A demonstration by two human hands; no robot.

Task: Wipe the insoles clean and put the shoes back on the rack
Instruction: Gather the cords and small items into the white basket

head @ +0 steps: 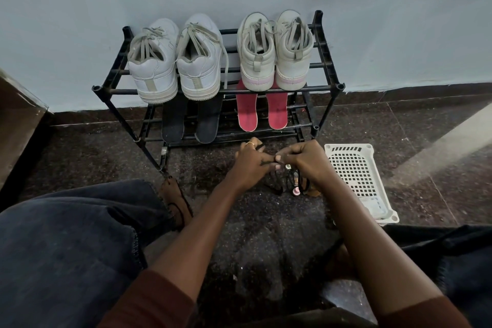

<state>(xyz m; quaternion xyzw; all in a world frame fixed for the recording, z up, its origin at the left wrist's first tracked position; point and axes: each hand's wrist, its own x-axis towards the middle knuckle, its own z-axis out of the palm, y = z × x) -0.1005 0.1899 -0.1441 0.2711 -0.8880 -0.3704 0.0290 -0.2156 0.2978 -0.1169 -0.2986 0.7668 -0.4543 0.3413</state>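
**Rack, shoes and hands, centre of frame**

Dark floor (93, 146) open at lower centre, bounded above by rack (119, 92), at right by white basket (348, 150). White sneakers (157, 72) and cream sneakers (259, 61) on top tier. Black insoles (173, 122) and pink insoles (247, 114) on lower tier. Left hand (253, 161) and right hand (303, 161) meeting, fingers curled, pinching thin dark strap (267, 162).

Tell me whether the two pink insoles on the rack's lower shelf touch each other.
Apart. The head view shows a dark gap between the left pink insole and the right pink insole along their visible length.
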